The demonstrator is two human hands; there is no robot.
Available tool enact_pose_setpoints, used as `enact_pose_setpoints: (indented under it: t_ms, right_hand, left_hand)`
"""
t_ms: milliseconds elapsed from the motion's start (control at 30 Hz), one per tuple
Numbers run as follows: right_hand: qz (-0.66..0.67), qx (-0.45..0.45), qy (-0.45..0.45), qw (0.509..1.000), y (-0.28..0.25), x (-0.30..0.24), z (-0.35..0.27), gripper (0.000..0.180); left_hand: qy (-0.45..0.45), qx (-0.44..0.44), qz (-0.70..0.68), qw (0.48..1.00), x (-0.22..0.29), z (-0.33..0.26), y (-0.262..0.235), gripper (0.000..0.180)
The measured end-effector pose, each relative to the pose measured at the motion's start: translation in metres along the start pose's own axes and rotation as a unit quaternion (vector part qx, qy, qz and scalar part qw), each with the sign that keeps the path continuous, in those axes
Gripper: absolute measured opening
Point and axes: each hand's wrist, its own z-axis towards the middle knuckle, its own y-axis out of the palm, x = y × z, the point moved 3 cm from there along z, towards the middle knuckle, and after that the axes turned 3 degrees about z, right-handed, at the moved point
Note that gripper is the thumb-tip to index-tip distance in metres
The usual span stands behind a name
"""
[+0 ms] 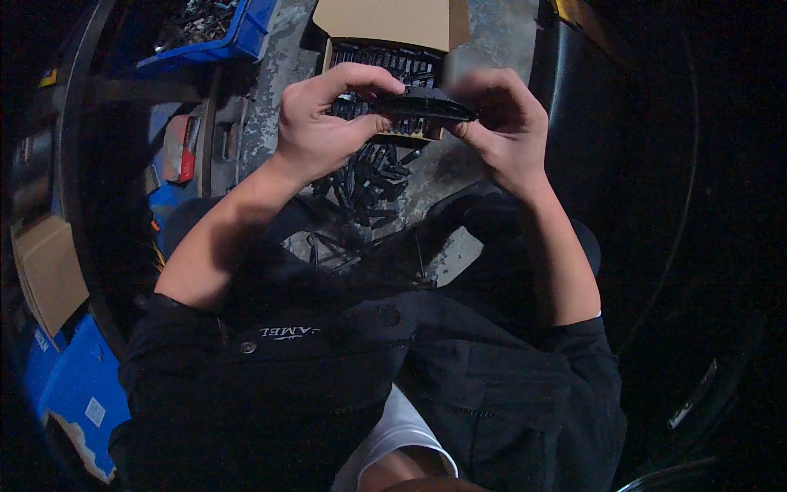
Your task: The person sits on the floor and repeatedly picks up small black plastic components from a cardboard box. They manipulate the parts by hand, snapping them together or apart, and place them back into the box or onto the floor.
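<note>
My left hand [324, 123] and my right hand [512, 135] are raised in front of me, each pinching one end of a dark, slightly curved, elongated piece [430, 107]. It lies crosswise between thumbs and fingers, and its exact kind cannot be made out. Behind it stands an open cardboard box [433, 133] packed with rows of small black parts [398, 61]. Part of the box is hidden by my hands. Below the hands, a loose pile of similar slim black pieces [361, 180] lies on the worn floor.
At the upper left a blue bin [254, 33] holds many small metal-looking bits. A red and grey box [182, 148] sits below it. Further down the left side are a cardboard piece [51, 266] and a blue box [86, 385]. A dark upright surface borders the right side.
</note>
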Motion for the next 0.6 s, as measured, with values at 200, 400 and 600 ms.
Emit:
enact_pose_setpoints:
  t_ms: [200,400,600]
  right_hand:
    - [-0.061,0.005,-0.017,0.998,-0.0035,-0.0068,-0.0015,0.037]
    - [-0.077,0.013,-0.053,0.996,-0.0037,-0.0060,-0.0030,0.038]
    - [-0.079,0.027,-0.053,0.995,-0.0015,-0.0069,-0.0042,0.034]
  left_hand:
    - [0.037,0.002,0.010,0.999,0.0025,0.0027,0.0031,0.032]
    - [0.044,-0.009,-0.004,0.999,-0.0006,0.0027,0.0034,0.032]
    - [0.030,-0.006,0.004,1.000,0.0002,0.0021,0.0033,0.032]
